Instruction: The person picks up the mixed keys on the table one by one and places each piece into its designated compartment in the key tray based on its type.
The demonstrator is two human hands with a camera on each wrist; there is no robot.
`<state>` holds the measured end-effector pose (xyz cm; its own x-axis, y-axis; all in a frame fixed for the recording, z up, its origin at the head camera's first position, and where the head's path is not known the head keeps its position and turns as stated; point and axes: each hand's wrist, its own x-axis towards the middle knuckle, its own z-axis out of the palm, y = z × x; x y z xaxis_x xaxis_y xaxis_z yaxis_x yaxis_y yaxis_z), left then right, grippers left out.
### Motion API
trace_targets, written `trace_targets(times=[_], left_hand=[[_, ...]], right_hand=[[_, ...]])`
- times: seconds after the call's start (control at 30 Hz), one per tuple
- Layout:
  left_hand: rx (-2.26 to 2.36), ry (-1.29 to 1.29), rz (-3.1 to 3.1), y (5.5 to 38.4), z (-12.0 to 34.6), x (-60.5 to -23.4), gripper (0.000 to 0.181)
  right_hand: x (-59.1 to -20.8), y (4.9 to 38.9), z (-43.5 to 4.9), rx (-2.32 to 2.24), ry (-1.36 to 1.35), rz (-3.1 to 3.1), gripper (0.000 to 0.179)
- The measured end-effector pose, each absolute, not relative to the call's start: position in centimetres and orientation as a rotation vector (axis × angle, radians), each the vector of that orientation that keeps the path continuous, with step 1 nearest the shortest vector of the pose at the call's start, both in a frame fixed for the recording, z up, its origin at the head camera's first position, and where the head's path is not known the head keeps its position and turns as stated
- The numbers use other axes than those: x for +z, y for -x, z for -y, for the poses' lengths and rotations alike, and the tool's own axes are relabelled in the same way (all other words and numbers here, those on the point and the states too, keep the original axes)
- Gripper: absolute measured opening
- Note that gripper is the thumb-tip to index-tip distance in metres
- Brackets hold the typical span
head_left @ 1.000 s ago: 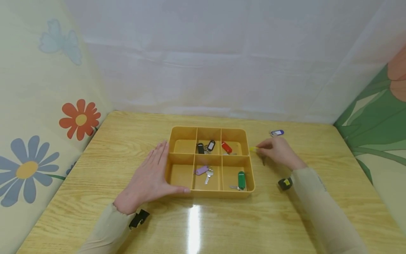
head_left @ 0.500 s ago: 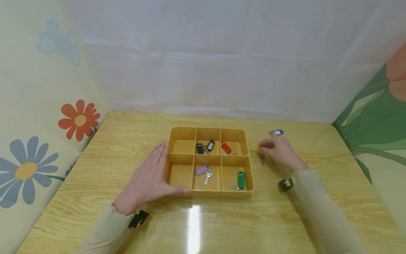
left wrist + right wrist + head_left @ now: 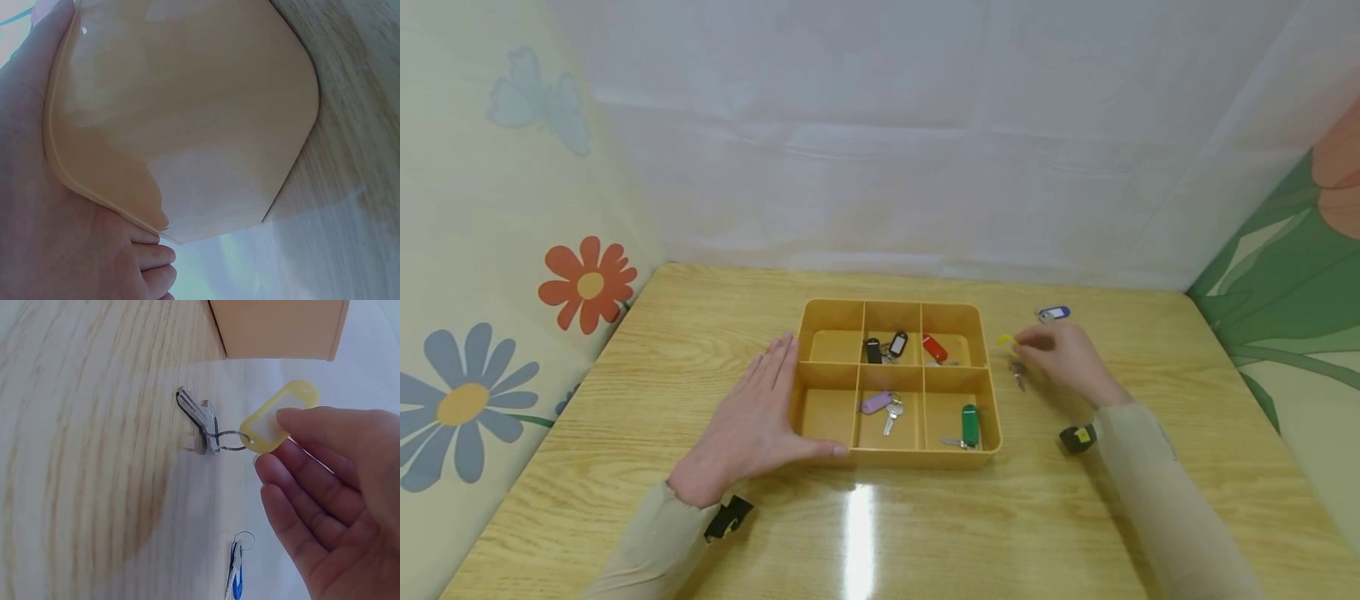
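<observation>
My right hand pinches a yellow key tag between thumb and fingers, to the right of the divided tray. Keys dangle from the tag's ring close to the tabletop; whether they touch it I cannot tell. My left hand rests at the tray's left side, fingers straight along the rim and thumb along the front edge. Inside the tray, black key tags lie back middle and a red one back right. A purple tag lies front middle, a green one front right, both with keys.
Behind my right hand a blue key tag with keys lies on the wooden table. A white sheet hangs at the table's back. Flower-patterned panels stand at both sides.
The yellow key tag has shifted slightly right and up, away from the tray's right wall, and its keys show more below it. My left hand and the tray have stayed put.
</observation>
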<state>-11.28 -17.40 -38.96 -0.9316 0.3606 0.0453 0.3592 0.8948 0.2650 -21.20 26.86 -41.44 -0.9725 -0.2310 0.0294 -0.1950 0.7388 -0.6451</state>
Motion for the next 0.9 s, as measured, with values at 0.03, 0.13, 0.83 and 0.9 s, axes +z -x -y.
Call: trace_targets(times=[0.03, 0.13, 0.83, 0.9], left_hand=[[0.426, -0.579, -3.053, 11.27, 17.39, -38.95, 0.150], [0.426, -0.575, -3.051, 11.25, 17.40, -38.96, 0.150], [0.419, -0.583, -3.057, 11.36, 17.41, -38.94, 0.150], [0.420, -0.583, -3.058, 11.36, 17.42, -38.98, 0.150]], right_hand=[[-41.46, 21.16, -26.91, -1.067, 0.348, -2.882, 0.024], [-41.58, 21.08, -27.10, -1.095, 0.345, -2.890, 0.024], [-40.84, 20.35, -27.15, -1.178, 0.314, -2.939, 0.025], [-40.72, 20.23, -27.10, -1.182, 0.309, -2.933, 0.026]])
